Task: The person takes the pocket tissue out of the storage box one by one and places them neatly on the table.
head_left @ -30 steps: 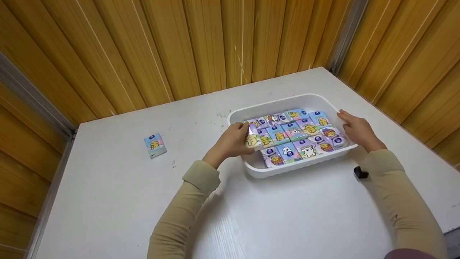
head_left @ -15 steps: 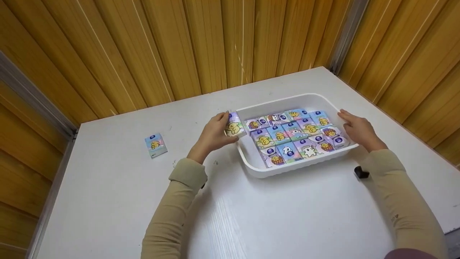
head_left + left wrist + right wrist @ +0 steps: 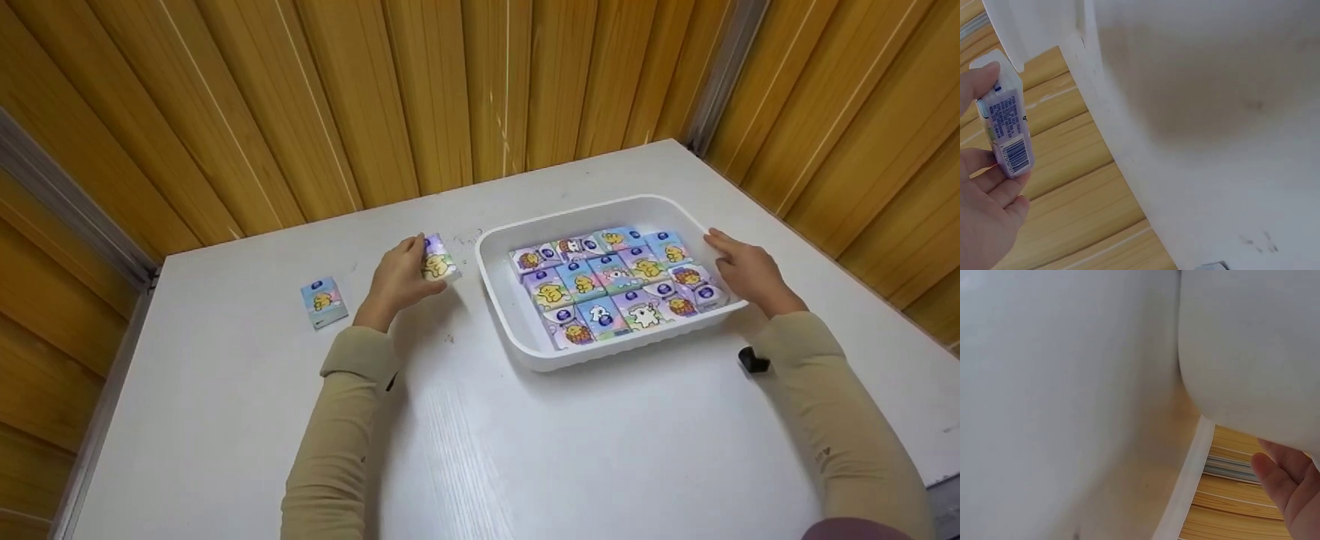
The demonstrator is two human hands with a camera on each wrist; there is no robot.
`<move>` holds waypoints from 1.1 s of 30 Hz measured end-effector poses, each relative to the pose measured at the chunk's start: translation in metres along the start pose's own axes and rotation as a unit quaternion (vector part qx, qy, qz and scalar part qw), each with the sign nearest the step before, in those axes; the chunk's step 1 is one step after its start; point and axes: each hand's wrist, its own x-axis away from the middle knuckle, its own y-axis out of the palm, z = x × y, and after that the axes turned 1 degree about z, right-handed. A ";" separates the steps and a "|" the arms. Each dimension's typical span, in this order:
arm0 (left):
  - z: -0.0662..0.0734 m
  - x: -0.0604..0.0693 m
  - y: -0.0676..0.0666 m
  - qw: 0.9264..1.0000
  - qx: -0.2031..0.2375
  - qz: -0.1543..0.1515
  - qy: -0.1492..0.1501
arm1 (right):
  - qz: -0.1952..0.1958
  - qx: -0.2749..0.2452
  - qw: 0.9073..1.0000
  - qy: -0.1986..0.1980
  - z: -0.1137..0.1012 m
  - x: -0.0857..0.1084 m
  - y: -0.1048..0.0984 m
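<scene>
"What framed the space?"

"Wood-look panels [image 3: 420, 97] stood behind the white counter [image 3: 615, 442], whose surface ran on broadly in front of the white tray [image 3: 566, 360]."

"Any room inside its rim?"

"Rows of small cartoon-printed packets [image 3: 616, 277] filled most of it; a strip of floor showed along the left wall."

"And the hands?"

"The right hand [image 3: 754, 276] gripped the tray's right rim. The left hand [image 3: 397, 279], beyond the left rim, pinched one packet between thumb and fingers."

"Where exactly was that held packet [image 3: 437, 260]?"

"Between the tray and a lone packet [image 3: 324, 302], apart from both, with counter on either side of it. Its barcode showed in the left wrist view."

"Anything smaller?"

"A black piece [image 3: 753, 360] near the right sleeve [image 3: 802, 352], just off the tray's front right corner."
</scene>
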 end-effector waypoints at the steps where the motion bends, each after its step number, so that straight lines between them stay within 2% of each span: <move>1: -0.004 0.000 -0.001 1.000 0.000 -0.001 -0.007 | -0.001 -0.001 1.000 0.001 0.000 0.000 0.000; 9: -0.031 0.000 -0.001 0.998 0.002 -0.028 -0.061 | -0.008 -0.008 1.000 0.007 0.000 0.000 0.000; 13: -0.043 0.002 0.002 0.996 -0.004 -0.036 -0.076 | -0.009 -0.012 1.000 0.006 0.000 0.000 0.000; 20: -0.062 0.003 0.004 0.996 -0.068 -0.025 -0.056 | 0.015 -0.002 1.000 -0.022 0.001 0.002 0.001; 24: -0.071 0.004 0.004 0.994 -0.091 -0.025 -0.055 | 0.006 -0.011 1.000 -0.012 0.001 0.002 0.000; 33: -0.074 0.003 0.003 0.988 -0.127 -0.066 -0.066 | -0.016 -0.027 0.999 0.018 -0.001 0.000 -0.001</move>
